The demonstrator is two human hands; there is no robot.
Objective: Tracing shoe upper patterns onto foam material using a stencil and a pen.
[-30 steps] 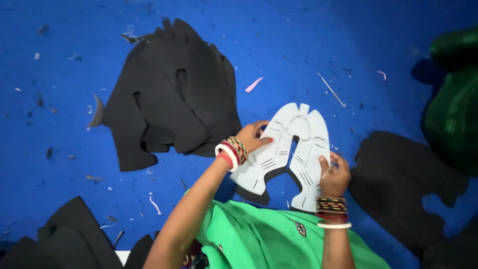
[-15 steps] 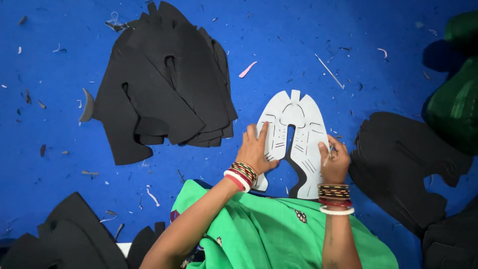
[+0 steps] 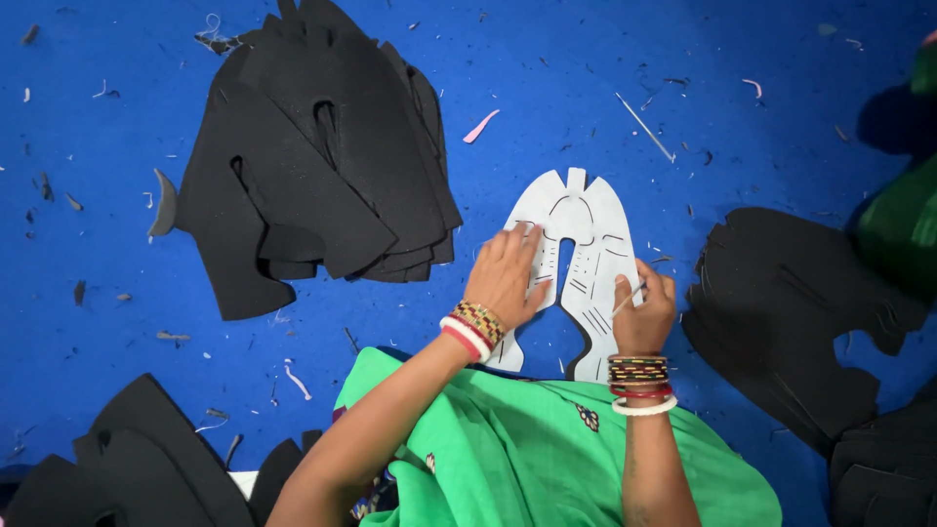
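the pale grey shoe-upper template [image 3: 583, 256] lies flat on the blue desk [image 3: 547, 88], near the front edge, just right of centre. left hand [image 3: 508, 275] is spread open, palm down on its left wing, prob. to stop it sliding. right hand [image 3: 642, 314] is closed round a thin pale marking stick [image 3: 628, 299] at the template's right edge, tip hard to make out. stack of black cut pieces [image 3: 312, 166] sits toward the back-left, apart. the template's lower end is hidden by green cloth [image 3: 547, 449]; more black pieces [image 3: 791, 312] at the right edge are cut off.
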